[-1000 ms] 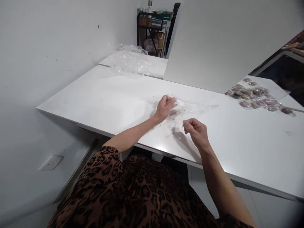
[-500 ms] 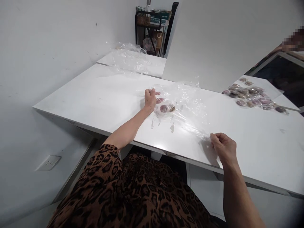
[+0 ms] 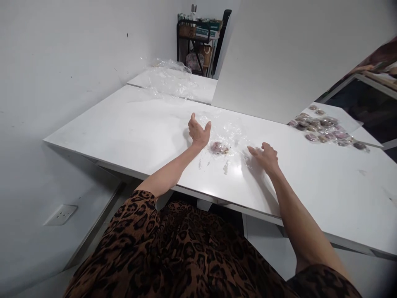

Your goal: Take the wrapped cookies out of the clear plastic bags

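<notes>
The left hand [image 3: 199,131] stood over the white tabletop [image 3: 124,128] with its thumb and fingers spread apart, at the left edge of a thin clear plastic sheet [image 3: 232,134]. The right hand [image 3: 266,158] was at the sheet's right side, its fingers parted and loosely bent, gripping nothing that could be seen; whether either hand touched the film could not be told. The sheet lay crinkled and shiny on the tabletop between the hands, with a few reddish and brown lumps [image 3: 218,147] at its near side, just beside the left wrist. Small grey smudges [image 3: 225,167] marked the surface nearer the person. Well apart to the right, a cluster of plastic-wrapped lumps [image 3: 328,128], purplish and brown, lay near the far edge. A heap of crumpled clear plastic [image 3: 170,78] lay at the far left, and behind it stood a dark rack [image 3: 194,39] carrying boxes, beside a pale upright panel [image 3: 263,58].
</notes>
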The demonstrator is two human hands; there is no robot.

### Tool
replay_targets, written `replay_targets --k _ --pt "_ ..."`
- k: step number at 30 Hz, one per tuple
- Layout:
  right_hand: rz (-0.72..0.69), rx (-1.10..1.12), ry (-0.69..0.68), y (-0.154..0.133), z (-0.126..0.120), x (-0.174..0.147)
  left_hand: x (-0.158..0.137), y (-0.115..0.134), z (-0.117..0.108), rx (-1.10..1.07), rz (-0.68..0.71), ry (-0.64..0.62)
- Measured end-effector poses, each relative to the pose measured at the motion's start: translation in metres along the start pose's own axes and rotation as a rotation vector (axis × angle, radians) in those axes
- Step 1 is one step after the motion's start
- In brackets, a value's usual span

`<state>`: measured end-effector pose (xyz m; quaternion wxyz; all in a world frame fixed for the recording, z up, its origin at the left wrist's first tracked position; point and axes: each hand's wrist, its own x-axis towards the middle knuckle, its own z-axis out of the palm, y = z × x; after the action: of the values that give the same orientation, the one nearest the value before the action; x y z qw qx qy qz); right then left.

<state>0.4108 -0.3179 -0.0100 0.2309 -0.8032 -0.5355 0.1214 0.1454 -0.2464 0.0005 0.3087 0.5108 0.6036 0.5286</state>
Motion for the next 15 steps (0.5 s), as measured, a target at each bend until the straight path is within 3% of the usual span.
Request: replay_targets --k 3,6,9,15 --pt "0.015 -0.052 -0.076 -0.017 0.011 0.012 -0.014 0.004 0.000 0.225 0.337 -0.080" --pt "-0.022 0.116 -0.108 -0.031 0.008 0.013 -0.028 0.006 0.002 0.431 0.496 -0.316" --pt "-0.138 0.416 0.072 -0.041 -0.010 0.013 -0.034 0.007 0.003 0.548 0.496 -0.464" --pt "-0.554 0.763 0.499 -0.066 -0.067 0.022 -0.026 0.010 0.001 0.462 0.284 -0.448"
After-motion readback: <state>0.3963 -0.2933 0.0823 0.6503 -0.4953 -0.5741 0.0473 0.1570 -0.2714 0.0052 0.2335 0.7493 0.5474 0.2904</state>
